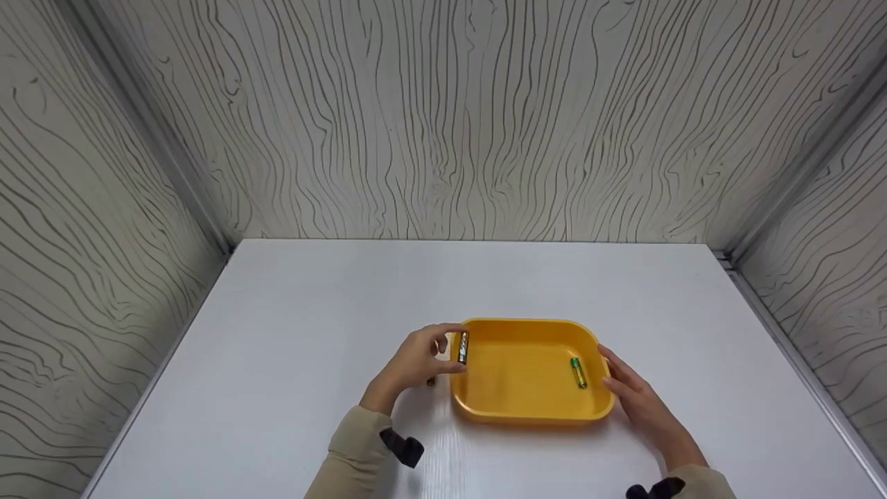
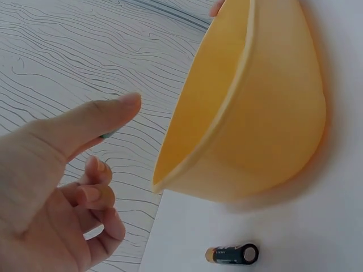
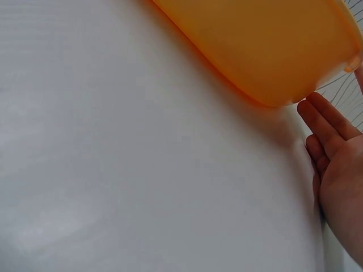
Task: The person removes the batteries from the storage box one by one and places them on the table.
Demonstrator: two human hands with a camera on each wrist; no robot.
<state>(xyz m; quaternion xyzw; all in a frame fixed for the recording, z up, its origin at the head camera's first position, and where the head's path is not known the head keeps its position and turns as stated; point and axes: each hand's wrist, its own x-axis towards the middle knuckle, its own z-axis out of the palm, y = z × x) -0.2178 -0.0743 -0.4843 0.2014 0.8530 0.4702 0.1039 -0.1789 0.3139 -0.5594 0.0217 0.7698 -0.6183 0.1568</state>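
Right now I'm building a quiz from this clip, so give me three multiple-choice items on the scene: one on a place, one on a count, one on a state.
1. Where does the green battery lie?
A. inside the yellow tray, near its right side
B. on the table left of the tray
C. in the right hand

2. How many batteries show in the head view?
A. one
B. three
C. five

3. How is the right hand?
A. curled into a fist
B. fingers straight beside the tray's right wall
C. pinching a battery

Answers:
1. A, the green battery rests on the tray floor.
2. B, the green one, the dark battery in the left hand over the rim, and another battery on the table beneath that hand.
3. B, the right wrist view shows flat fingers.
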